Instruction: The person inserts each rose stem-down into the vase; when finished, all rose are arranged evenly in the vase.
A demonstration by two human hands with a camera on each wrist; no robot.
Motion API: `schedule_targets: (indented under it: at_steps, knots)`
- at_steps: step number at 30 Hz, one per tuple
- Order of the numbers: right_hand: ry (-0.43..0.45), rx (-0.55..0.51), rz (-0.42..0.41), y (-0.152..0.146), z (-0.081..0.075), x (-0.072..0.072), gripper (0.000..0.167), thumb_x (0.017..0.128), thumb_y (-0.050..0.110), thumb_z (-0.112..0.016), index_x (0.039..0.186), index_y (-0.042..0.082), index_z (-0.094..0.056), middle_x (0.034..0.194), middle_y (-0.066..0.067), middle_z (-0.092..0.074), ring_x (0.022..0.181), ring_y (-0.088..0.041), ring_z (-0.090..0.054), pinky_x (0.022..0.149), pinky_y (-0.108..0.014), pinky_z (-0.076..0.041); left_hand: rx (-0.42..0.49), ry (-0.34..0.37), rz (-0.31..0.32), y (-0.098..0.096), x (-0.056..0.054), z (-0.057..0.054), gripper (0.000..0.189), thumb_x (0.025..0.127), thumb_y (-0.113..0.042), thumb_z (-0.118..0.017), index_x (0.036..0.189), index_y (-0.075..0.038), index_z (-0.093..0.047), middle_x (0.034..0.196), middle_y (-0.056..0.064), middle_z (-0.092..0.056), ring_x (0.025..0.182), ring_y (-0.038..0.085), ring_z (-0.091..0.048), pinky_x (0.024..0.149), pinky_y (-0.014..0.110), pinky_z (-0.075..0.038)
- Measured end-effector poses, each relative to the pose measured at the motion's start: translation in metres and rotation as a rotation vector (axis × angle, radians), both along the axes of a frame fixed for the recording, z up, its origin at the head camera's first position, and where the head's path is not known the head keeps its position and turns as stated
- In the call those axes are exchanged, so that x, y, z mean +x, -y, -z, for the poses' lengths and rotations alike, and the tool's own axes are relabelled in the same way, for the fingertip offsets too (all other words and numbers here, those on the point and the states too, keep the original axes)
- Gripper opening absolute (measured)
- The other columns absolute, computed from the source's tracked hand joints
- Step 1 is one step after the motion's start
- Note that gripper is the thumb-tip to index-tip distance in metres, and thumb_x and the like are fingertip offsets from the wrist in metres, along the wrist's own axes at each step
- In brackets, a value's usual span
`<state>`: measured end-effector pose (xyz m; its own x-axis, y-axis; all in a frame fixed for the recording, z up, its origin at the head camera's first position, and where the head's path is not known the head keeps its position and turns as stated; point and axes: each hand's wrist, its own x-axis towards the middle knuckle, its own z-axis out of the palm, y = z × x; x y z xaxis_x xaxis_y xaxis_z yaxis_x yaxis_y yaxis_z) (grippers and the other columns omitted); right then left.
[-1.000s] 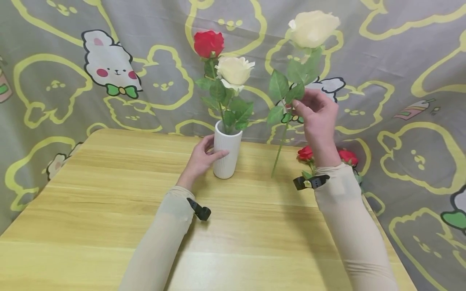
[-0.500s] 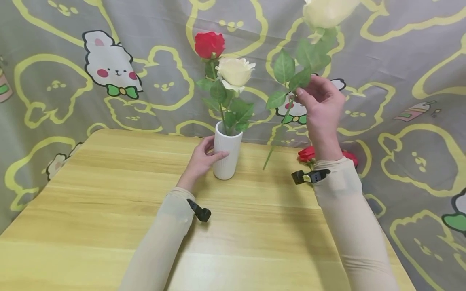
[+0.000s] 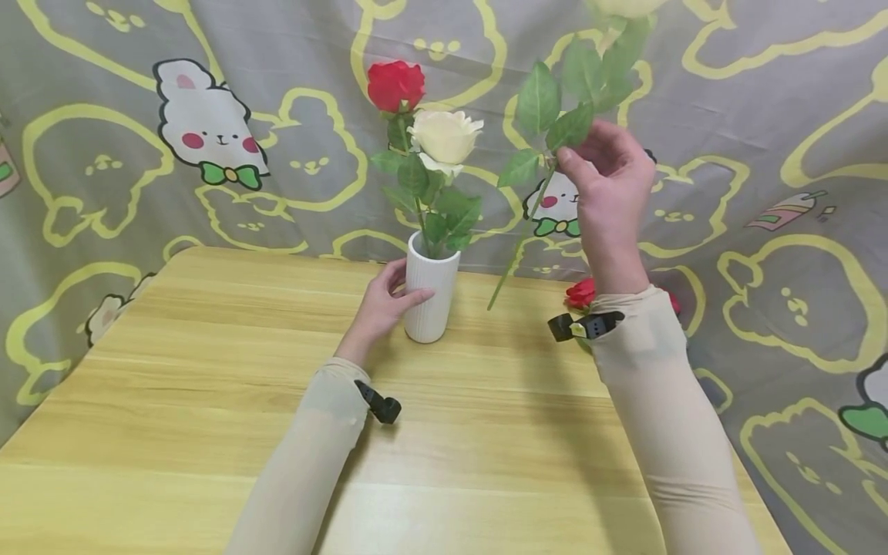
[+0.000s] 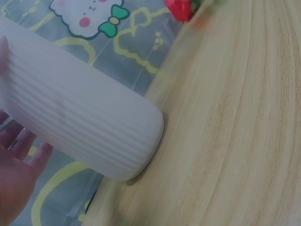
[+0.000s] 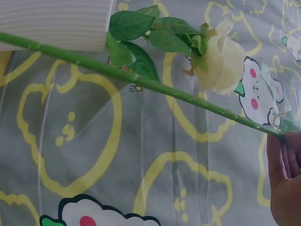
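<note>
A white ribbed vase [image 3: 432, 297] stands upright near the table's back edge. My left hand [image 3: 384, 307] holds it from the left, thumb across its front; the left wrist view shows the vase's base [image 4: 127, 146] on the wood. In the vase are a red rose [image 3: 395, 86] and a cream rose [image 3: 445, 139]. Up to the right, my right hand [image 3: 613, 185] pinches another cream rose by its green stem [image 3: 516, 247] just under the leaves [image 3: 539, 100]. Its bloom [image 3: 627, 6] is cut off by the top of the head view. The stem slants down-left, its lower end right of the vase.
More red roses [image 3: 580, 294] lie at the table's back right, partly hidden behind my right wrist. A patterned grey curtain [image 3: 305, 46] hangs behind and beside the wooden table [image 3: 229, 347]. Both wrists wear black straps with small cameras.
My right hand has lifted the cream rose higher, and its bloom has gone partly out of the top of view. The stem's lower end has swung left toward the vase. My left hand stays put.
</note>
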<state>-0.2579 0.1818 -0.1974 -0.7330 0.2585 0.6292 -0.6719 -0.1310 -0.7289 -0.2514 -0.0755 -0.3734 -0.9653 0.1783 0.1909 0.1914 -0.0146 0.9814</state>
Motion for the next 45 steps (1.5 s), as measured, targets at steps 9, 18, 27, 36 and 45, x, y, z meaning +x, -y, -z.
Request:
schedule_targets:
  at_steps: [9,18,27,36,45]
  knots:
    - [-0.009,-0.062,0.025,0.012,-0.016,0.001,0.024,0.079,-0.019,-0.069,0.096,-0.002,-0.071,0.092,-0.018,-0.067,0.077,-0.026,-0.065,0.077,-0.033,-0.058,0.01,-0.002,0.001,0.001,-0.001,0.002,0.067,0.087,-0.006,-0.076,0.143,0.003,-0.041,0.142,0.021,-0.046,0.131,0.031,-0.044,0.109,0.039,-0.039]
    - [0.017,-0.163,-0.028,0.014,-0.023,0.005,0.026,0.079,-0.021,-0.068,0.097,-0.003,-0.069,0.093,-0.019,-0.067,0.076,-0.023,-0.066,0.066,-0.033,-0.061,0.009,0.002,0.0,0.001,0.002,0.002,0.065,0.088,-0.005,-0.075,0.142,0.004,-0.041,0.142,0.022,-0.046,0.132,0.032,-0.044,0.109,0.038,-0.039]
    - [0.003,-0.179,-0.067,0.023,-0.024,0.003,0.026,0.077,-0.018,-0.074,0.098,-0.003,-0.07,0.092,-0.019,-0.067,0.078,-0.028,-0.065,0.067,-0.033,-0.061,0.031,-0.011,-0.003,0.002,-0.007,0.013,0.066,0.087,-0.004,-0.074,0.143,0.004,-0.041,0.143,0.022,-0.045,0.132,0.032,-0.043,0.11,0.037,-0.038]
    - [-0.022,-0.182,-0.046,0.029,-0.034,-0.001,0.022,0.078,-0.015,-0.072,0.096,-0.003,-0.068,0.092,-0.019,-0.064,0.082,-0.029,-0.064,0.068,-0.035,-0.061,0.031,-0.054,-0.02,-0.001,-0.02,0.031,0.064,0.087,-0.008,-0.076,0.141,-0.001,-0.044,0.14,0.015,-0.049,0.129,0.026,-0.046,0.107,0.033,-0.041]
    - [-0.036,-0.227,-0.062,0.033,-0.046,-0.007,0.022,0.078,-0.016,-0.072,0.095,-0.003,-0.066,0.091,-0.019,-0.063,0.081,-0.03,-0.064,0.068,-0.036,-0.061,0.014,-0.052,-0.026,-0.002,-0.018,0.03,0.064,0.087,-0.011,-0.076,0.142,-0.001,-0.044,0.14,0.015,-0.049,0.13,0.026,-0.046,0.107,0.033,-0.041]
